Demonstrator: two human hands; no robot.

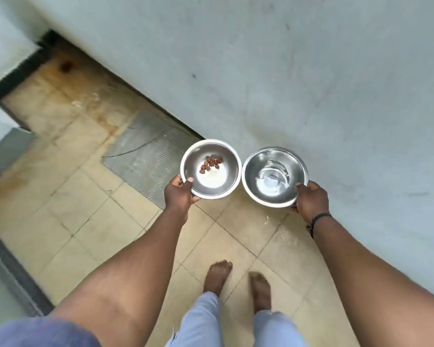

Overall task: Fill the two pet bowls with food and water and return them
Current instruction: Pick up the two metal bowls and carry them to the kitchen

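Note:
Two round steel bowls hang side by side above the tiled floor, nearly touching at their rims. The food bowl on the left holds a small cluster of brown kibble pieces. My left hand grips its near-left rim, thumb over the edge. The water bowl on the right has clear water in its bottom. My right hand holds its near-right rim; a dark band circles that wrist.
A pale wall fills the right and top of the view, close to the water bowl. Beige floor tiles run left, with a grey bare patch and rust stains. My bare feet stand below the bowls. A dark door threshold lies at left.

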